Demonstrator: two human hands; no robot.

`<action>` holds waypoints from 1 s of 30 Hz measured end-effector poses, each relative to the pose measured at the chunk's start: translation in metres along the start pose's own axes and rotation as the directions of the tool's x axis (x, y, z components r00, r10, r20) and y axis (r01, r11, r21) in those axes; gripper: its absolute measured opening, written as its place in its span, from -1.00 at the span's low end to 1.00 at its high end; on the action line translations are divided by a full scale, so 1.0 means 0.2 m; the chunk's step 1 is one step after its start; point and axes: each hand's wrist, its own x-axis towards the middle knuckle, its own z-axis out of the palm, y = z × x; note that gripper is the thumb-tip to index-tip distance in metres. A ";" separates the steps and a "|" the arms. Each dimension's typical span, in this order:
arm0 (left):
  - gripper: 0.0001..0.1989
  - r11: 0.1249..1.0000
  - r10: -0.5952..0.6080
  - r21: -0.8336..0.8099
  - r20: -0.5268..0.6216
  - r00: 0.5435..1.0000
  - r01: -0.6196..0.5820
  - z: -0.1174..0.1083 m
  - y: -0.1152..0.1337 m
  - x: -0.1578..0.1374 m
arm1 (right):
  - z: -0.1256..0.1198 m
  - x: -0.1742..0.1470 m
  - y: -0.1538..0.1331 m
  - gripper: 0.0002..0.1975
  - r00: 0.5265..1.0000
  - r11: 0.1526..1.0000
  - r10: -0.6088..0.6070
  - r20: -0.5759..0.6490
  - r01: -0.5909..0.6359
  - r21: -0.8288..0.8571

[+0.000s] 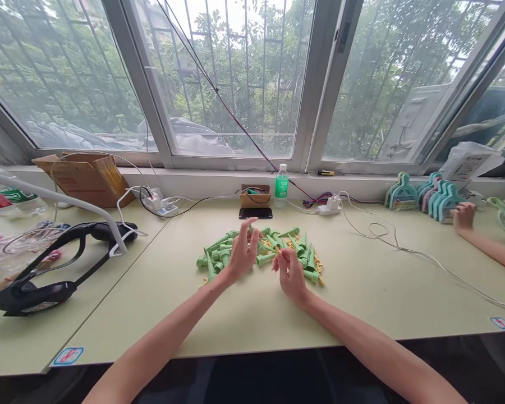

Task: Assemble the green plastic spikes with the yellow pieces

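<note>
A pile of green plastic cone-shaped spikes (223, 253) lies on the table, mixed with small yellow pieces (318, 265). Over the left part of the pile is my left hand (243, 255), its index finger raised and its thumb apart from the fingers. I see nothing held in it. My right hand (292, 276) is at the near side of the pile, thumb and fingertips pinched on a small yellow piece (278, 250). The lower fingers of that hand are curled in. Both hands hide some of the spikes behind them.
Behind the pile are a phone (256, 213), a small cardboard box (255, 196) and a bottle (281, 186). A black headset-like frame (73, 264) lies left. White cable (398, 247) crosses the right side. Another person's hand (464, 217) touches stacked teal hangers (444, 202).
</note>
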 end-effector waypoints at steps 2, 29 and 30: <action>-0.61 0.999 0.029 -0.025 0.039 0.999 -0.028 0.02 -0.01 -0.11 | 0.00 0.00 0.00 -0.86 1.000 1.000 0.005 0.006 -0.005 -0.011; -0.66 0.919 -0.298 -0.286 -0.057 0.953 0.270 0.17 -0.11 -0.22 | -0.01 0.03 0.01 -0.81 1.000 0.996 0.014 -0.011 -0.015 -0.092; -0.64 0.913 -0.307 -0.302 -0.062 0.950 0.275 0.17 -0.12 -0.22 | -0.01 0.02 0.01 -0.80 1.000 0.995 0.010 -0.001 -0.010 -0.099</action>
